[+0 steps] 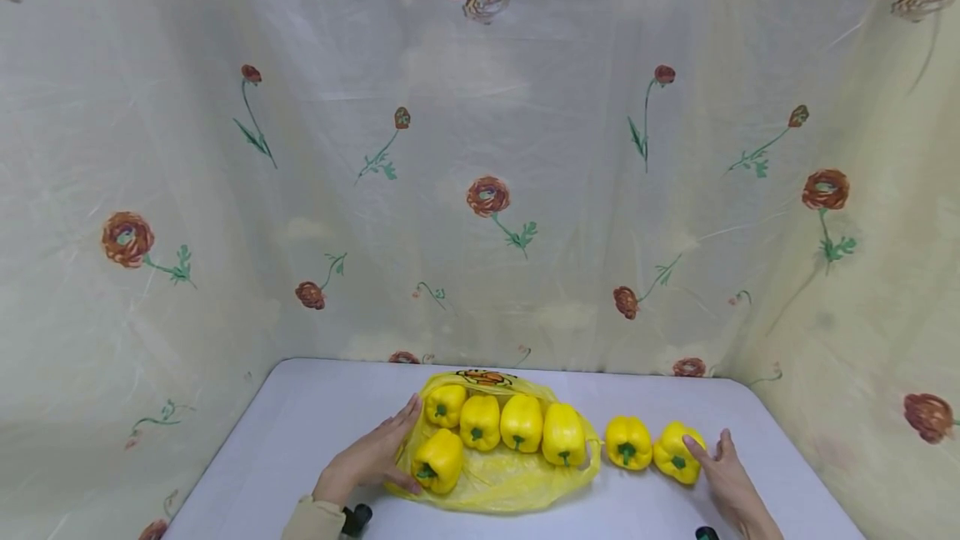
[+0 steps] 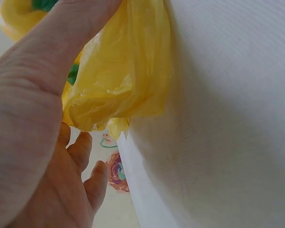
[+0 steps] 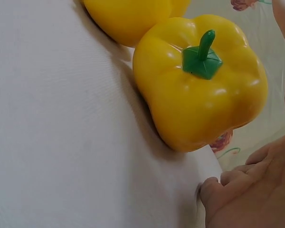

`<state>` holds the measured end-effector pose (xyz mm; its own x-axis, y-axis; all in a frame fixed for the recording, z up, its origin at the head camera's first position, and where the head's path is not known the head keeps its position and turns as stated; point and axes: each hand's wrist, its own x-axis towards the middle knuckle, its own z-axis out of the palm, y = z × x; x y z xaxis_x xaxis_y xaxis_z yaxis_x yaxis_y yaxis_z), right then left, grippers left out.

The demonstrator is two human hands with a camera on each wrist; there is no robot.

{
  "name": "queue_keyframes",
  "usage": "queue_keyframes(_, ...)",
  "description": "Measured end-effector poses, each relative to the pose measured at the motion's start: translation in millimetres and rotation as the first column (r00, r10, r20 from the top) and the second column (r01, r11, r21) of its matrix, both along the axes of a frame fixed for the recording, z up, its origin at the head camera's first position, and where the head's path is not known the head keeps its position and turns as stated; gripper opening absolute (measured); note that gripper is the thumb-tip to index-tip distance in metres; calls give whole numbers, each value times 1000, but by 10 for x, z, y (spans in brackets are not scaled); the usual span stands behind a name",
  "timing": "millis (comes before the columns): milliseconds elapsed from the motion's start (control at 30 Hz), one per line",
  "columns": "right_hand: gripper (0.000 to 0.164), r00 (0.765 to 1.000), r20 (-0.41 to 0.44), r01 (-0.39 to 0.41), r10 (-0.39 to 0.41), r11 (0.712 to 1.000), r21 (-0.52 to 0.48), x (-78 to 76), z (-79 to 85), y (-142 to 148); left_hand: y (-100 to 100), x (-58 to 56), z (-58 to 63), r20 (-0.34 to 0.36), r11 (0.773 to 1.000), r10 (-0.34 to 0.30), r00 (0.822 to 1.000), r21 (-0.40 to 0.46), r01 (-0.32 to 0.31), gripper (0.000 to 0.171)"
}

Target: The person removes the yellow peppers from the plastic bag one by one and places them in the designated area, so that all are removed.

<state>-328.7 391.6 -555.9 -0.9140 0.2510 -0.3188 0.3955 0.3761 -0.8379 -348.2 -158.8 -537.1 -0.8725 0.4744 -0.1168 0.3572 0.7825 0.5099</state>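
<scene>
Several yellow bell peppers lie on a spread yellow plastic bag (image 1: 517, 482), four-lobed with green stems. My left hand (image 1: 375, 450) is at the bag's left side, fingers extended along its edge and thumb beside the nearest bell pepper (image 1: 438, 462). In the left wrist view, the thumb overlaps the crumpled bag (image 2: 118, 76). Off the bag to the right, one bell pepper (image 1: 628, 442) sits beside another bell pepper (image 1: 676, 452). My right hand (image 1: 729, 477) is spread at the right side of that last pepper, its thumb overlapping it in the head view.
The white table (image 1: 300, 407) has rounded far corners. Flower-printed curtains (image 1: 570, 232) hang behind it and along both sides. The bag's looped handle (image 1: 594, 458) reaches toward the two loose peppers.
</scene>
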Motion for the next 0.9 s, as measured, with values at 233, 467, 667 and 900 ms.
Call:
queue_keyframes(233,131,999,-37,-9,10,1000,23,15,16,8,0,8,1,-11,1000,-7,1000,-2,7,127)
queue_keyframes(467,123,997,-67,-31,33,999,29,26,41,52,5,5,6,-7,1000,-4,1000,-6,4,128)
queue_keyframes(667,115,993,-105,-45,48,998,37,11,102,80,5,4,12,-2,1000,-2,1000,-5,2,128)
queue_keyframes(900,117,985,-175,22,-12,998,55,25,237,40,-13,-27,-16,-7,1000,-7,1000,-12,7,128)
